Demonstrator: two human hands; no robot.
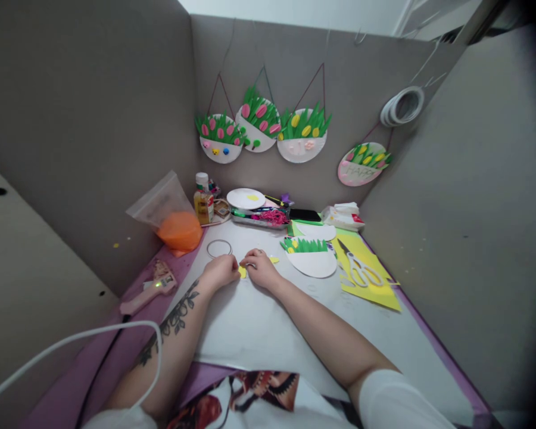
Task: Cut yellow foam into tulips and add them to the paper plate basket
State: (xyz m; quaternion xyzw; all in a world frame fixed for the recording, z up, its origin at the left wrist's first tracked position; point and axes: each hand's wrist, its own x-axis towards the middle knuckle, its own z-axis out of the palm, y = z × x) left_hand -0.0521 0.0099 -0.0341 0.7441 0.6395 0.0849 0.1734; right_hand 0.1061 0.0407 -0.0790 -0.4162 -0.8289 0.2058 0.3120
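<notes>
My left hand [222, 271] and my right hand [259, 268] meet over the white work sheet, fingers closed around a small yellow paper piece [242, 272] between them. Another yellow paper piece [274, 260] lies just past my right hand. To the right rests a half-round white paper plate pocket [311, 262] with green paper grass and yellow shapes along its top. A thin ring [218, 248] lies beyond my left hand. How each fingertip grips the yellow paper is too small to make out fully.
White-handled scissors [361, 271] lie on a yellow sheet [384, 297] at the right. A pink glue gun [149, 293] with a lit light and a bag of orange material [178, 231] are at the left. A white cable [93, 329] loops over my left arm. Decorated plates [302, 149] hang behind.
</notes>
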